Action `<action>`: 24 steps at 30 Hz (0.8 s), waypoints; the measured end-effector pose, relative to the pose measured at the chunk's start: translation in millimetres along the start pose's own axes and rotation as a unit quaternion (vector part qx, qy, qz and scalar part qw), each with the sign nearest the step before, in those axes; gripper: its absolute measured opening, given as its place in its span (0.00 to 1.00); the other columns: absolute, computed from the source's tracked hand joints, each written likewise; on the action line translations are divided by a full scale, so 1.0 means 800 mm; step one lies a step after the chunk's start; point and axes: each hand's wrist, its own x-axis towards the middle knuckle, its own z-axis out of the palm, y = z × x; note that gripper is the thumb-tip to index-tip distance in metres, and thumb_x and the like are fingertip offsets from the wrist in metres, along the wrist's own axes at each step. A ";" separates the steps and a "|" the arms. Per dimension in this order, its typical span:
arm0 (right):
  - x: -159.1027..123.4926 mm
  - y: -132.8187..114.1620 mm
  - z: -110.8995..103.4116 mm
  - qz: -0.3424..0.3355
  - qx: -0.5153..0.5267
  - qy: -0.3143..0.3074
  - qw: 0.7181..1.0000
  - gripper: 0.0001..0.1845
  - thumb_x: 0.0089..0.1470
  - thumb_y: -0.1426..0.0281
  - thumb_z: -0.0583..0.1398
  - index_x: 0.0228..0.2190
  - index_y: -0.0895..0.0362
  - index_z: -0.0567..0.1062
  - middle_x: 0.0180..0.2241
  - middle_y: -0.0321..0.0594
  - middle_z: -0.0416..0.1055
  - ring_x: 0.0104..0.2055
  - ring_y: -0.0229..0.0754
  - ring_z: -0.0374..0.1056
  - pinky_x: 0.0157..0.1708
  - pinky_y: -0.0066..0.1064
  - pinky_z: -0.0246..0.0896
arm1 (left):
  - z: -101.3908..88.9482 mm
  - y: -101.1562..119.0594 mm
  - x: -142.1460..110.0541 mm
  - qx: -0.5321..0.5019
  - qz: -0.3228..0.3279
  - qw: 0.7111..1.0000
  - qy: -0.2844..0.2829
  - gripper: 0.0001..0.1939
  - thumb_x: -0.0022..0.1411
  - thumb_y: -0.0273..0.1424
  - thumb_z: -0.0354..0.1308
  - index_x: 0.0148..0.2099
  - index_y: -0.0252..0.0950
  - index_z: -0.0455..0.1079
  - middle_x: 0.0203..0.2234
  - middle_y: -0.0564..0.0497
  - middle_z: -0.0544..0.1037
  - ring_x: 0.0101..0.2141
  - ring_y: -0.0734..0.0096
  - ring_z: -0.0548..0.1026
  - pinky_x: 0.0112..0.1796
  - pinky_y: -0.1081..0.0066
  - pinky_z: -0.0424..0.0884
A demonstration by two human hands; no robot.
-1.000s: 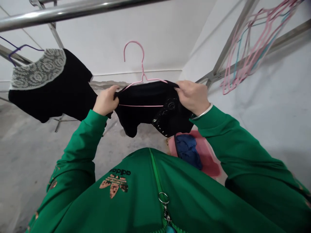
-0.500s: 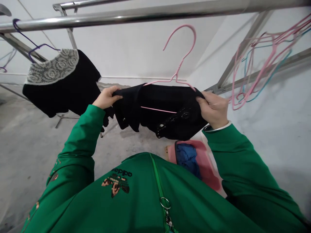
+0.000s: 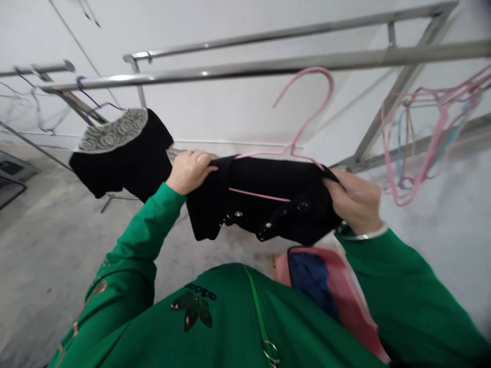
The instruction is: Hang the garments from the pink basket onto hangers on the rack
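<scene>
A black garment [image 3: 268, 176] with shiny buttons or trim stretches between my two hands; its exact kind is unclear. My left hand [image 3: 191, 171] pinches its left top edge. At the opposite end, my right hand [image 3: 355, 199] is closed on the right top edge. A pink wire hanger [image 3: 297, 138] sits inside the garment, its shoulders partly covered by the cloth and its lower bar showing through the opening. The hanger's hook stands upright, overlapping the metal rail [image 3: 238, 70] in view; whether it touches the rail I cannot tell.
A black top with a lace collar [image 3: 126, 158] hangs at the left from a purple hanger [image 3: 88, 97]. Several pink and blue hangers [image 3: 433, 133] hang at the right. Below my right arm stands a pink basin [image 3: 351, 291] with blue cloth [image 3: 310, 276] inside.
The view has tilted and shifted, so the rail, hangers and hands appear lower. Both hands still grip the garment, whose left part now hangs flatter.
</scene>
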 end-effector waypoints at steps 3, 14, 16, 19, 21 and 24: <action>0.007 -0.002 0.003 0.033 0.053 -0.027 0.998 0.07 0.51 0.62 0.59 0.31 0.44 0.78 0.32 0.45 0.78 0.33 0.52 0.75 0.35 0.43 0.68 | 0.007 -0.006 0.004 0.043 -0.016 0.997 0.058 0.18 0.68 0.42 0.44 0.36 0.36 0.67 0.32 0.44 0.74 0.35 0.60 0.71 0.38 0.62 0.65; 0.031 -0.077 0.024 0.296 0.425 -0.364 0.774 0.17 0.39 0.55 0.68 0.33 0.48 0.81 0.32 0.42 0.78 0.33 0.48 0.75 0.34 0.38 0.72 | 0.026 -0.062 -0.023 -0.006 -0.152 0.984 0.096 0.11 0.65 0.37 0.51 0.43 0.35 0.68 0.41 0.42 0.73 0.45 0.57 0.70 0.46 0.59 0.65; 0.044 -0.102 0.043 0.281 0.460 -0.346 0.768 0.16 0.40 0.57 0.69 0.33 0.48 0.81 0.33 0.40 0.79 0.34 0.47 0.75 0.35 0.38 0.71 | 0.020 -0.071 -0.044 -0.020 -0.201 0.969 0.140 0.12 0.64 0.34 0.53 0.48 0.35 0.66 0.47 0.40 0.70 0.49 0.56 0.68 0.49 0.58 0.65; 0.064 -0.139 0.087 0.241 0.498 -0.330 0.765 0.14 0.41 0.59 0.68 0.33 0.50 0.81 0.32 0.38 0.78 0.33 0.45 0.74 0.35 0.37 0.69 | 0.018 -0.078 -0.100 -0.051 -0.253 0.951 0.170 0.11 0.63 0.31 0.52 0.48 0.37 0.65 0.47 0.41 0.68 0.50 0.59 0.67 0.51 0.59 0.66; 0.075 -0.164 0.125 0.207 0.521 -0.318 0.765 0.14 0.42 0.59 0.67 0.33 0.52 0.80 0.31 0.38 0.77 0.32 0.43 0.72 0.35 0.35 0.67 | 0.025 -0.076 -0.150 -0.090 -0.290 0.941 0.151 0.09 0.63 0.29 0.50 0.46 0.38 0.65 0.44 0.43 0.69 0.45 0.63 0.70 0.49 0.61 0.68; 0.090 -0.204 0.190 0.146 0.533 -0.286 0.782 0.14 0.44 0.59 0.64 0.31 0.56 0.77 0.28 0.37 0.74 0.29 0.40 0.68 0.32 0.32 0.63 | 0.047 -0.063 -0.233 -0.146 -0.358 0.918 0.090 0.07 0.61 0.31 0.49 0.41 0.38 0.66 0.41 0.45 0.70 0.38 0.66 0.71 0.45 0.62 0.71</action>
